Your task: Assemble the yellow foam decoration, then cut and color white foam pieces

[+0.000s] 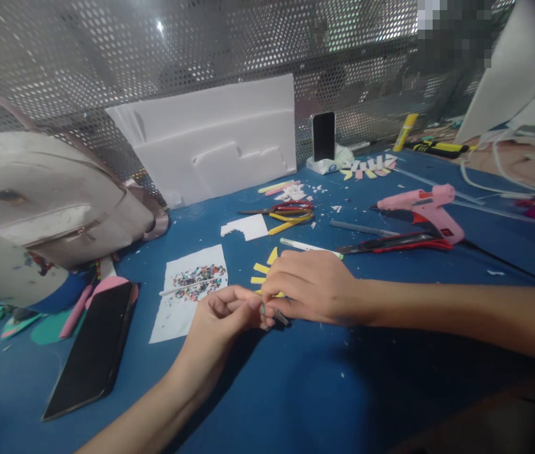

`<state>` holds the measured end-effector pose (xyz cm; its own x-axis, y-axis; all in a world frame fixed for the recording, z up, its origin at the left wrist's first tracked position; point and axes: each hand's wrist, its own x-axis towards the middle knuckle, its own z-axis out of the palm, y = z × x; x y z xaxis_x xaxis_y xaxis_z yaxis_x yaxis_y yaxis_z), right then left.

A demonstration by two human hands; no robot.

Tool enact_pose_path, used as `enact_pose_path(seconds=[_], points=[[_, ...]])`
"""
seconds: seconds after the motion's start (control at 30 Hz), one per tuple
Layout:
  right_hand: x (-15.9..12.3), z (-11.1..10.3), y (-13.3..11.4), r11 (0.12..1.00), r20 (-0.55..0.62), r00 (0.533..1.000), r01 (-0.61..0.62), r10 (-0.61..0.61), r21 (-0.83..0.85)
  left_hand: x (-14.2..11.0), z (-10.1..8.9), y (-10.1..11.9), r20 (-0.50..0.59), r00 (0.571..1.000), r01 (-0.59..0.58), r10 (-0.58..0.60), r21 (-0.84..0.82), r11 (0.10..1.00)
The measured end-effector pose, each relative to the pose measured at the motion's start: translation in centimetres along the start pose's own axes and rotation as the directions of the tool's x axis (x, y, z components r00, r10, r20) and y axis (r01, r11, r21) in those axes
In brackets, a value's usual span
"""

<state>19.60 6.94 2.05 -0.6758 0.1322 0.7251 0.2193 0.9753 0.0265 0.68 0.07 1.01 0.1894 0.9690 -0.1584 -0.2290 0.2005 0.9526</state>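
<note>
My left hand (232, 315) and my right hand (312, 284) meet over the blue table, fingers curled in and thumbs pressed close. Between their fingertips is a small grey metallic piece (281, 316), with a tiny green spot beside it; its kind is too small to tell. Both hands are closed around this spot, and the fingers partly hide what they hold. Yellow strips (260, 268) lie just behind my right hand. Left of my left hand, a white sheet (173, 328) carries colourful glitter flakes (201, 277) and a thin white stick (187, 288).
A pink glue gun (431, 205), red-handled pliers (400, 243), scissors (291, 208) and a white card piece (248, 227) lie behind my hands. A dark phone (94, 353) and a pale backpack (50, 195) are at left. Another phone (323, 137) stands upright at the back.
</note>
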Motion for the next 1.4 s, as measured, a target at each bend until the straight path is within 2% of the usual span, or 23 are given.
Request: enact_pose_path(seconds=[0.37,0.6,0.8,1.1,1.4], points=[[-0.45,0.32,0.34,1.000,0.007,1.000,0.025,-0.025,0.013,-0.07,-0.03,0.28,0.040,0.996,0.082,-0.081,-0.026,0.996],[-0.53,0.28,0.36,0.989,0.022,0.998,-0.058,0.055,0.135,-0.10,-0.10,0.22,0.079,0.990,0.118,-0.114,-0.052,0.992],[-0.69,0.07,0.15,0.965,0.045,0.994,-0.107,0.100,0.241,-0.14,-0.19,0.11,0.084,0.992,0.100,-0.095,-0.051,0.994],[-0.75,0.11,0.07,0.968,0.025,0.997,-0.075,0.071,0.241,-0.24,-0.18,0.05,0.081,0.994,0.080,-0.077,-0.043,0.996],[-0.41,0.07,-0.14,0.894,0.028,0.975,-0.215,0.223,0.394,-0.31,0.02,0.36,0.023,1.000,0.015,-0.016,0.039,0.999]])
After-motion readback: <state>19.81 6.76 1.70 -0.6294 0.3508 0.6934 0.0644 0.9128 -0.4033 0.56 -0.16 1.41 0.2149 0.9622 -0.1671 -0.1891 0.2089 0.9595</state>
